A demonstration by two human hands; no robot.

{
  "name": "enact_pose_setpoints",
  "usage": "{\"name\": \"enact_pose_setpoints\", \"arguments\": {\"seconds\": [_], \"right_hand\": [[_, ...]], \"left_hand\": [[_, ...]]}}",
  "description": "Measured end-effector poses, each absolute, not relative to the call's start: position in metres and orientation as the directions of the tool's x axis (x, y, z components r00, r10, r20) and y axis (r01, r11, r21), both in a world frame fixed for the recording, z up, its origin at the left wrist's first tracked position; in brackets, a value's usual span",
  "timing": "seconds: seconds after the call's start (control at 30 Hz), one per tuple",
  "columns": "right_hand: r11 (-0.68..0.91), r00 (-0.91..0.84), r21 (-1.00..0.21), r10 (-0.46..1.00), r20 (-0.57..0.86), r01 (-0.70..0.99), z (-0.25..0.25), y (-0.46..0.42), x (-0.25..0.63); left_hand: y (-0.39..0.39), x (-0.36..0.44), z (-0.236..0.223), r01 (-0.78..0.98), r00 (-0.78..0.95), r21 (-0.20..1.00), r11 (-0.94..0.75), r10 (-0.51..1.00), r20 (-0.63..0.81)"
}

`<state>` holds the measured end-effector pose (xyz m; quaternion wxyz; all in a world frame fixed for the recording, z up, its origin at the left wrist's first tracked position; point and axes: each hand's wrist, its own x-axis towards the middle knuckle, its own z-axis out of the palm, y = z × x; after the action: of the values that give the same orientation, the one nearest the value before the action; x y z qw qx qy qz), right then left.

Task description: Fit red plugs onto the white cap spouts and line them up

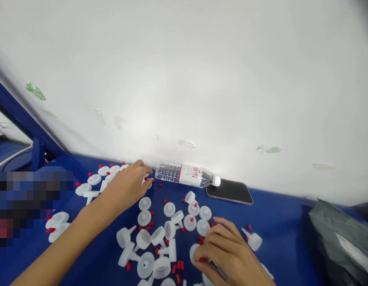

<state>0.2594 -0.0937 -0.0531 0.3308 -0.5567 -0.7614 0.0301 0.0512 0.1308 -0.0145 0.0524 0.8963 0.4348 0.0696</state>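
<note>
My left hand (pixel 132 180) reaches to the back of the blue table, its thumb and fingers curled around a white plastic nozzle cap (pixel 146 181). My right hand (pixel 228 250) is low at the right, fingertips pinched at a small red tip cap (pixel 203 259), mostly hidden by the fingers. Right beside those fingertips is another white nozzle cap (pixel 194 252). Between my hands lie many loose white nozzle caps (pixel 145 265) and red tip caps (pixel 178 265). Beyond my left forearm, nozzle caps with red tips fitted (pixel 94 180) form a group.
A clear water bottle (pixel 186 174) lies on its side along the white wall (pixel 184 79), its neck by a dark phone (pixel 230 191). A dark plastic bag (pixel 341 238) stands at the right edge. A blue frame bar (pixel 14 107) rises at the left.
</note>
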Motion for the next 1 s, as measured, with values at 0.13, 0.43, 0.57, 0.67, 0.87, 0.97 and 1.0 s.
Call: {"name": "enact_pose_setpoints", "arguments": {"seconds": [0.13, 0.43, 0.57, 0.67, 0.87, 0.97, 1.0], "right_hand": [[0.365, -0.124, -0.441, 0.865, 0.486, 0.820, -0.057, -0.092, 0.259], [0.364, -0.112, -0.447, 0.861, 0.496, 0.817, -0.053, -0.092, 0.263], [0.392, -0.135, -0.418, 0.841, 0.523, 0.820, -0.055, -0.092, 0.263], [0.384, -0.142, -0.414, 0.851, 0.505, 0.825, -0.057, -0.093, 0.265], [0.398, -0.188, -0.367, 0.850, 0.492, 0.841, -0.064, -0.093, 0.266], [0.365, -0.163, -0.353, 0.857, 0.489, 0.861, -0.055, -0.094, 0.263], [0.356, -0.150, -0.361, 0.859, 0.489, 0.862, -0.050, -0.095, 0.262]], "left_hand": [[0.136, 0.060, -0.025, 0.800, 0.597, 0.091, -0.594, 0.802, -0.020], [0.140, 0.065, -0.036, 0.819, 0.573, 0.047, -0.571, 0.818, -0.046], [0.144, 0.062, -0.046, 0.803, 0.595, 0.072, -0.591, 0.802, -0.056], [0.143, 0.059, -0.051, 0.801, 0.597, 0.096, -0.591, 0.800, -0.055], [0.130, 0.055, -0.043, 0.782, 0.614, 0.166, -0.601, 0.789, -0.037], [0.128, 0.055, -0.043, 0.783, 0.607, 0.194, -0.591, 0.794, -0.028], [0.129, 0.055, -0.043, 0.784, 0.603, 0.204, -0.586, 0.798, -0.022]]}}
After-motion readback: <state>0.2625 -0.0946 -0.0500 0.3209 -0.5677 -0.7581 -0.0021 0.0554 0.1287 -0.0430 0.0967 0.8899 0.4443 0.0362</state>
